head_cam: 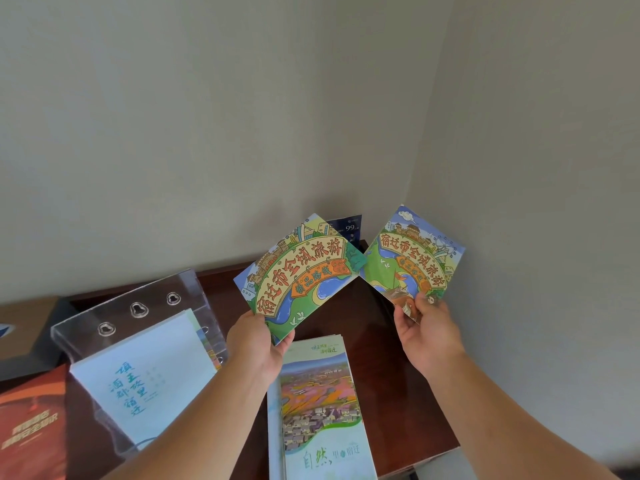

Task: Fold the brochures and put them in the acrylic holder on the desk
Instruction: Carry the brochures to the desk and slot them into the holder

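Above the dark wooden desk [381,341], in front of the wall corner, I see both hands raised, each holding up a brochure with the same cartoon-map cover. The left hand [258,341] grips the lower corner of the left brochure [298,275], which is tilted so its top leans toward the right hand. The right hand [427,336] pinches the bottom corner of the right brochure [414,261] between thumb and fingers, and that one tilts the other way. Between the hands the two covers' inner corners come very close; I cannot tell whether they touch.

Just below the left hand, and between the two forearms, a stack of folded brochures [318,403] with a landscape photo on top lies flat on the desk. To the left of the left hand stands the clear acrylic holder [138,306], leaning back, with a pale blue brochure [145,372] printed in teal characters sitting in it and a more colourful edge showing behind that. Farther left of the holder, an orange-red booklet [31,427] lies at the edge of my view. Behind the top of the left brochure a dark blue card [348,227] peeks out against the wall.
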